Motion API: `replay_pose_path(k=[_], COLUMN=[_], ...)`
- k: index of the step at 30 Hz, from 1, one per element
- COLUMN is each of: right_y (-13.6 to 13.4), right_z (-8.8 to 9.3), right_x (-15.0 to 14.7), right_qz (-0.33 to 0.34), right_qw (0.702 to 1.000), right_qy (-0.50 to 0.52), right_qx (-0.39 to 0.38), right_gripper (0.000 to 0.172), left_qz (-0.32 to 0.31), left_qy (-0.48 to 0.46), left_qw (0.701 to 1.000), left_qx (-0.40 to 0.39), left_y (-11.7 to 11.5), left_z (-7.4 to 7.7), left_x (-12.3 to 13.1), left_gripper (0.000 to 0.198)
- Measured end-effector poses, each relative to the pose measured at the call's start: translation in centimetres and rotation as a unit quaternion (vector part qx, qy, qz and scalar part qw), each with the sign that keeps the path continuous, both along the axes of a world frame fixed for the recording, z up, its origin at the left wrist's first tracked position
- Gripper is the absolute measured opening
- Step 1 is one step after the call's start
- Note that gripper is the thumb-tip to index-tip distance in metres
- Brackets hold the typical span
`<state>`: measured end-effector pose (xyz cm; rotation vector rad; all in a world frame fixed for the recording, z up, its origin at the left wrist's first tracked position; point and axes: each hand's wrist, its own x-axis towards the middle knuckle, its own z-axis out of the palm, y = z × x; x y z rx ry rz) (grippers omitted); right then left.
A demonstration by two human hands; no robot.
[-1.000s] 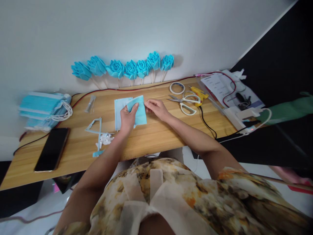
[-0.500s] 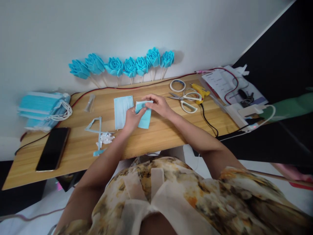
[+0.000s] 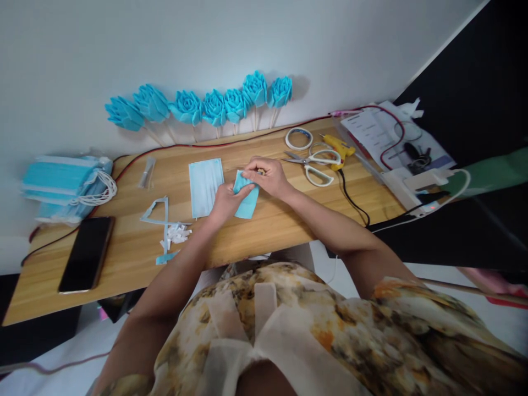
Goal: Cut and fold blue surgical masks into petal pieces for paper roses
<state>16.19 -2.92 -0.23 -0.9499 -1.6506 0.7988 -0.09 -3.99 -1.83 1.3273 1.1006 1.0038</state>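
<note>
Both my hands meet over the middle of the wooden desk (image 3: 268, 231). My left hand (image 3: 226, 201) pinches the near side of a small blue fabric piece (image 3: 248, 201), which is folded over. My right hand (image 3: 266, 176) grips its far top edge with curled fingers. A flat blue mask sheet (image 3: 204, 186) lies on the desk just left of my left hand, untouched.
Several blue fabric roses on sticks (image 3: 214, 104) lean on the wall. A stack of blue masks (image 3: 61, 184) and a black phone (image 3: 86, 253) lie at left, with cut scraps (image 3: 167, 234) nearby. Scissors (image 3: 313, 168), tape rolls (image 3: 299, 138), a yellow glue gun (image 3: 338, 147) and cables lie at right.
The blue piece was lifted off the flat sheet, shifted right and folded smaller between both hands. The flat sheet now lies uncovered.
</note>
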Motion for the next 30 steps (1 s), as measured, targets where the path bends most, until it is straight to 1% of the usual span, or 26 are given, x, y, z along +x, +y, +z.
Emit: replay_pose_path(k=[2, 4, 6, 9, 11, 13, 16, 18, 23, 25, 28, 30], right_y=[0.2, 0.6, 0.9, 1.2, 1.0, 0.7, 0.5, 0.5, 0.9, 1.0, 1.0, 0.9], right_z=[-0.1, -0.5, -1.0, -1.6, -1.7, -1.6, -1.3, -1.3, -1.5, -1.6, -1.5, -1.5], right_x=[0.1, 0.2, 0.4, 0.4, 0.2, 0.0, -0.2, -0.1, 0.3, 0.3, 0.3, 0.3], right_qz=[-0.008, -0.006, 0.021, 0.092, 0.111, 0.098, 0.070, 0.067, 0.070, 0.057, 0.017, 0.005], right_qw=[0.999, 0.995, 0.990, 0.985, 0.984, 0.986, 0.990, 0.991, 0.988, 0.989, 0.994, 0.996], right_qy=[0.031, 0.069, 0.089, 0.062, 0.020, -0.012, -0.025, -0.017, 0.056, 0.062, 0.042, 0.038], right_qx=[-0.033, -0.070, -0.106, -0.135, -0.137, -0.133, -0.118, -0.115, -0.126, -0.118, -0.097, -0.084], right_gripper=[0.056, 0.058, 0.060, 0.065, 0.064, 0.064, 0.064, 0.060, 0.049, 0.049, 0.053, 0.053], left_qz=[0.021, 0.057, 0.089, 0.110, 0.113, 0.112, 0.115, 0.117, 0.114, 0.108, 0.096, 0.084], left_qy=[-0.026, -0.065, -0.105, -0.131, -0.131, -0.131, -0.131, -0.127, -0.117, -0.107, -0.088, -0.081], left_qw=[0.999, 0.996, 0.990, 0.985, 0.984, 0.984, 0.984, 0.984, 0.986, 0.988, 0.991, 0.992], left_qx=[0.006, 0.015, 0.024, 0.030, 0.034, 0.038, 0.044, 0.042, 0.037, 0.037, 0.037, 0.038], left_y=[0.2, 0.5, 0.7, 0.9, 0.9, 0.9, 1.0, 1.1, 1.0, 0.9, 0.7, 0.6], left_z=[-0.1, 0.0, 0.0, 0.0, -0.1, -0.3, -0.5, -0.5, -0.2, -0.2, -0.2, -0.2], left_x=[-0.1, -0.4, -0.6, -0.8, -0.8, -0.8, -0.8, -0.8, -0.8, -0.6, -0.5, -0.4], left_gripper=[0.058, 0.052, 0.048, 0.043, 0.041, 0.039, 0.037, 0.037, 0.039, 0.040, 0.043, 0.042])
